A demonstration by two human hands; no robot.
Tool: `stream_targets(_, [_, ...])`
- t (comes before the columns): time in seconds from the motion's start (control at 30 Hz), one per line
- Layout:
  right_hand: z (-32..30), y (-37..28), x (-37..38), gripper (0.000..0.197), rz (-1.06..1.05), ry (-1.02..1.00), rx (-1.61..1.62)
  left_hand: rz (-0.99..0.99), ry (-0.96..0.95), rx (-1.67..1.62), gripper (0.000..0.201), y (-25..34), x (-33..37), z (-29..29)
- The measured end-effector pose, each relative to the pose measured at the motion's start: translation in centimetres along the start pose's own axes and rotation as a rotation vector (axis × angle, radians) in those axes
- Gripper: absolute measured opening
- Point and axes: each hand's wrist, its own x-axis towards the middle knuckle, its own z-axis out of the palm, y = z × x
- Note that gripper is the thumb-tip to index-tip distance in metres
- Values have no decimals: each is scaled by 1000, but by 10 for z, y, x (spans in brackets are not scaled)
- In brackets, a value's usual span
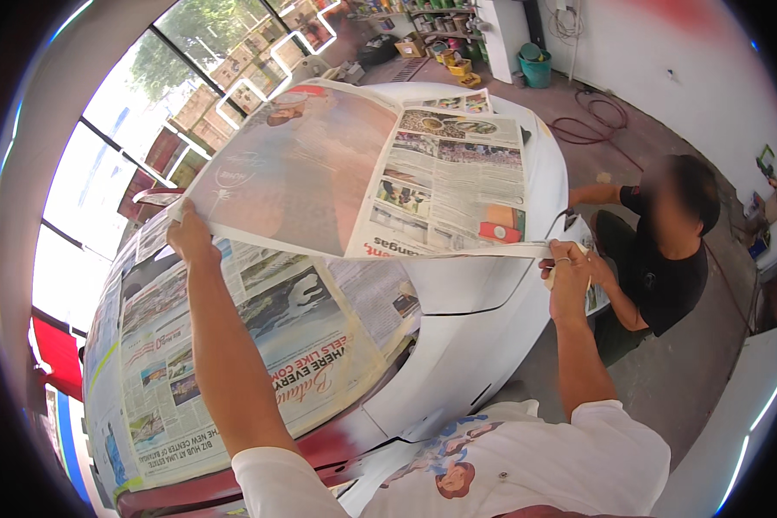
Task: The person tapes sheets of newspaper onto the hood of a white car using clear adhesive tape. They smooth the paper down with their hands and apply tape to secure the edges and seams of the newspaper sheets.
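Note:
My left hand (193,235) pinches the near left corner of a wide newspaper sheet (306,186), spread open in the air over a car. The sheet's near right corner is in my right hand (569,269), its fingers closed and a ring showing. Something pale lies by those fingers; I cannot make out what it is. Below the sheet, the car's glass is covered with taped newspaper (293,319). The car body (457,345) is mostly whitish, with dark red along the lower left panel (345,453).
At the right a person (673,250) in a black shirt and cap crouches beside the car, one hand close to my right hand. A red hose (591,121) lies coiled on the floor. Teal buckets (535,66) stand by the white wall. Shelves (445,22) hold several cans.

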Motion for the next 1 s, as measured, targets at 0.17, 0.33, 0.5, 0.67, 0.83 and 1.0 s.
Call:
stream_targets(0.17, [3, 23, -6, 17, 36, 6, 22, 24, 55, 59, 28, -9, -2, -48])
stream_targets(0.33, [-56, 32, 24, 18, 5, -31, 78, -103, -240, -189, 22, 21, -56, 13])
stream_targets(0.5, [-65, 23, 37, 16, 169, -9, 93, -108, -419, -135, 51, 21, -95, 52])
stream_targets(0.67, [-100, 30, 56, 18, 178, -97, 148, 272, -383, 52, 82, -8, -81, 69])
stream_targets(0.83, [-102, 31, 57, 12, 37, -126, 94, 142, -400, -199, 83, 65, -83, 57])
stream_targets(1.0, [18, -33, -24, 41, 26, -197, 134, -36, -100, -464, 82, 51, -40, 21])
